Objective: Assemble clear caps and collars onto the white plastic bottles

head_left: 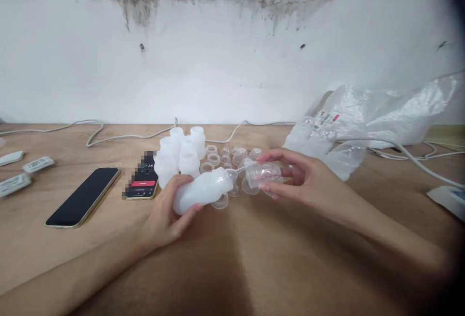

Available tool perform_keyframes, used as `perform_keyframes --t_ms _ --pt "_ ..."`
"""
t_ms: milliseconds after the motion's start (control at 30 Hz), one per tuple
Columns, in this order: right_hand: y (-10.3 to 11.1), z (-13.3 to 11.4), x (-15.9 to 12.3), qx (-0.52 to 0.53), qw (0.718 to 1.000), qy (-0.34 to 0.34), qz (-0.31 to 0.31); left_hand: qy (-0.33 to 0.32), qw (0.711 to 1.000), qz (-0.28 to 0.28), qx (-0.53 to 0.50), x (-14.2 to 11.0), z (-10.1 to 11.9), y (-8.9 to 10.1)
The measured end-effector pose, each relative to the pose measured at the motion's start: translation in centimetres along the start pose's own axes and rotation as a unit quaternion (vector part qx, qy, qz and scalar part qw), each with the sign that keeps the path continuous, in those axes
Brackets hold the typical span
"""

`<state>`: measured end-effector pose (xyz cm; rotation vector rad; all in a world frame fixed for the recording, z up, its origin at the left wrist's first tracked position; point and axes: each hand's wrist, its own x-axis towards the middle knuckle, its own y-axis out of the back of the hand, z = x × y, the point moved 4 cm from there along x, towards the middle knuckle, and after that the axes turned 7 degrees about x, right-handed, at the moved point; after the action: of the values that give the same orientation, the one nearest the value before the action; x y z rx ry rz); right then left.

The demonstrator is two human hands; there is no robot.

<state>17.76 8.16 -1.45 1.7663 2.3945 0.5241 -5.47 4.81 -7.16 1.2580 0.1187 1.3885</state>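
Observation:
My left hand (pixel 178 204) is wrapped round a milky white baby bottle (pixel 201 191), tilted so its neck points right. At the bottle's mouth is a thin clear piece, too blurred to make out fully. Just right of it, my right hand (pixel 290 173) grips a clear plastic cap (pixel 263 173) by its sides, its open end facing the bottle, with a small gap between them. Behind my hands, several white bottles (pixel 189 156) stand upright in a cluster. Beside them lie white rings (pixel 208 167) and clear domed teats (pixel 240 152), partly hidden by my hands.
Two phones, one dark (pixel 85 197) and one with a lit screen (pixel 143 185), lie on the wooden table (pixel 203 267) at left. Small white labelled devices (pixel 38 164) sit farther left. Plastic bags (pixel 392 112) and white cables (pixel 399 149) fill the back right.

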Motion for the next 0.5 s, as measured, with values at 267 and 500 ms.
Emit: perform_keyframes --t_ms 267,500 --pt "-0.8 0.1 -0.1 0.026 1.000 -0.005 -0.014 -0.014 1.000 -0.004 0.002 0.2 0.1 0.0" --pt "-2.0 0.6 -0.3 -0.002 0.998 0.023 -0.051 -0.034 0.999 0.000 -0.008 0.2 0.4 0.0"
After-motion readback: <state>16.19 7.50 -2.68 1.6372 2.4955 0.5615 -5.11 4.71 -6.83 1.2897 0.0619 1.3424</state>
